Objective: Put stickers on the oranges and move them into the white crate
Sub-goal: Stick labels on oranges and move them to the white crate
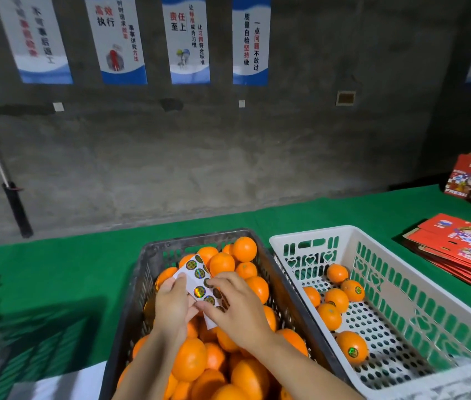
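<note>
Sticker sheet held by left hand over dark crate of oranges, long axis running away; right hand pinches a sticker. White crate lies right.

fruit packing workshop | slogan posters | orange crates | flat cartons
</note>
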`<move>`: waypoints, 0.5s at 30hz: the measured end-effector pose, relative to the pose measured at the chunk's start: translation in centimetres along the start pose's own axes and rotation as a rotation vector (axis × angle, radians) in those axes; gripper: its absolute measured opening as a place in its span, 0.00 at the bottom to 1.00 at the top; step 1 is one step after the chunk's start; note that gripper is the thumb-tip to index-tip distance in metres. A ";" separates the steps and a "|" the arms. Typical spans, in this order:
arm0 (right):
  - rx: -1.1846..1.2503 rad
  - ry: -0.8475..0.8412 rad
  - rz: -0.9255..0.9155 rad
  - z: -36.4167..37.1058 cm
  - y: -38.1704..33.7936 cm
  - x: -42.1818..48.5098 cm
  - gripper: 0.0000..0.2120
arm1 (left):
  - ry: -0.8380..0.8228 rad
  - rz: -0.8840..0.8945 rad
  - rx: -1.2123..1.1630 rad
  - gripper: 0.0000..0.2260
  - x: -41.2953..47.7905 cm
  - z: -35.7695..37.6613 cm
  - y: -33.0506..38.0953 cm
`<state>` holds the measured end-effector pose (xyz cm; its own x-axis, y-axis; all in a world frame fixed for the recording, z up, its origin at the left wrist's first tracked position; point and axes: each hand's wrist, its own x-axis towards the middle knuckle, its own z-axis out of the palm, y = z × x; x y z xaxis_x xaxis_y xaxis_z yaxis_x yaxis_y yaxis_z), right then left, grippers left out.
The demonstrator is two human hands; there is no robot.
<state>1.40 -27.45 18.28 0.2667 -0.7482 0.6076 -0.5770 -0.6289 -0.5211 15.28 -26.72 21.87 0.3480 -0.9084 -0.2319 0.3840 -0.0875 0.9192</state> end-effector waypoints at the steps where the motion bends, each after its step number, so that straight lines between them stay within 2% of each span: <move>1: -0.015 -0.010 -0.011 0.0 0.1 0.0 0.22 | -0.025 -0.011 -0.019 0.16 0.1 0.0 -0.1; 7: -0.008 -0.043 0.003 -0.2 0.3 0.0 0.18 | -0.157 -0.104 -0.112 0.19 -0.1 0.0 -0.1; 11: 0.044 -0.009 0.056 -0.4 0.4 0.2 0.16 | -0.126 -0.112 0.088 0.22 -0.5 0.5 -0.1; 15: 0.067 0.013 0.120 -0.4 0.3 0.3 0.16 | -0.063 -0.050 0.180 0.10 -0.9 1.2 0.1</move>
<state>1.00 -27.78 18.53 0.1885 -0.8162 0.5461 -0.5514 -0.5481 -0.6289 14.00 -26.36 22.54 0.2760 -0.9243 -0.2637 0.2383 -0.1999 0.9504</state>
